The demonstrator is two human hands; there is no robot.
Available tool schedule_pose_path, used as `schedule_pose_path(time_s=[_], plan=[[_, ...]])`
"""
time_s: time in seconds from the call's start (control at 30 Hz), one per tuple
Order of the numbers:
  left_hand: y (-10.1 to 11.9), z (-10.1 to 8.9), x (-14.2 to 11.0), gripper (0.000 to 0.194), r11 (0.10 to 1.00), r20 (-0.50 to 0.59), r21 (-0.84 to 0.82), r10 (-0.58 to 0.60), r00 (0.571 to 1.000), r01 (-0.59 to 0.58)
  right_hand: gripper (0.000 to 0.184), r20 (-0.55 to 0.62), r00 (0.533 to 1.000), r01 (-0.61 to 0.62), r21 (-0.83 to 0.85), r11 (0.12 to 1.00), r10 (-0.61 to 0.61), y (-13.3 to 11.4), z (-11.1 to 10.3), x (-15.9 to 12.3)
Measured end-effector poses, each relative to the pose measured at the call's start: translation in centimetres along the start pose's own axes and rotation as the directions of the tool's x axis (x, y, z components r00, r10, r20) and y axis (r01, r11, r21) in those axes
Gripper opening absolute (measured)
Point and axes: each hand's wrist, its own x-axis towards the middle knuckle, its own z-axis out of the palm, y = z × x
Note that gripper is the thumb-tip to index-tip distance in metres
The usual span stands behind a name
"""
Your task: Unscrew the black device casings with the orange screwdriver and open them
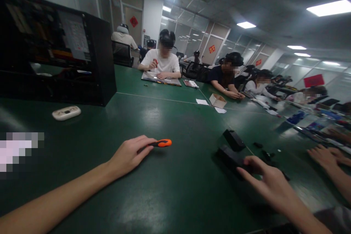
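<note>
My left hand (128,154) lies on the green table (170,193), its fingers curled round the dark end of an orange-handled screwdriver (161,143) that points right. My right hand (267,179) reaches forward at the lower right. Its fingertips rest on a flat black block (229,156). A second small black block (233,140) sits just behind that one. Small black bits (264,150) lie scattered to their right.
A black computer case (55,49) stands at the far left, with a white oval case (66,112) before it. Another person's hands (327,155) rest at the right edge. Several people sit working along the far side, near a small cardboard box (218,100).
</note>
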Motion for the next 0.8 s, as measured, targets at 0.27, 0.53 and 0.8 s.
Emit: schedule_pose_path(time_s=[0.27, 0.53, 0.8], plan=[[-0.3, 0.0, 0.3, 0.030, 0.987, -0.255, -0.005, -0.155, 0.954, 0.159, 0.012, 0.154, 0.900, 0.390, 0.139, 0.910, -0.409, -14.6, 10.1, 3.9], [-0.1, -0.2, 0.6, 0.025, 0.990, -0.259, -0.088, -0.129, 0.957, 0.109, 0.056, 0.131, 0.902, 0.360, 0.296, 0.885, -0.411, -20.4, 9.3, 9.1], [0.2, 0.1, 0.4, 0.050, 0.986, -0.265, -0.126, -0.142, 0.954, 0.112, 0.032, 0.088, 0.747, 0.603, 0.326, 0.728, -0.659, -24.3, 3.1, 12.8]])
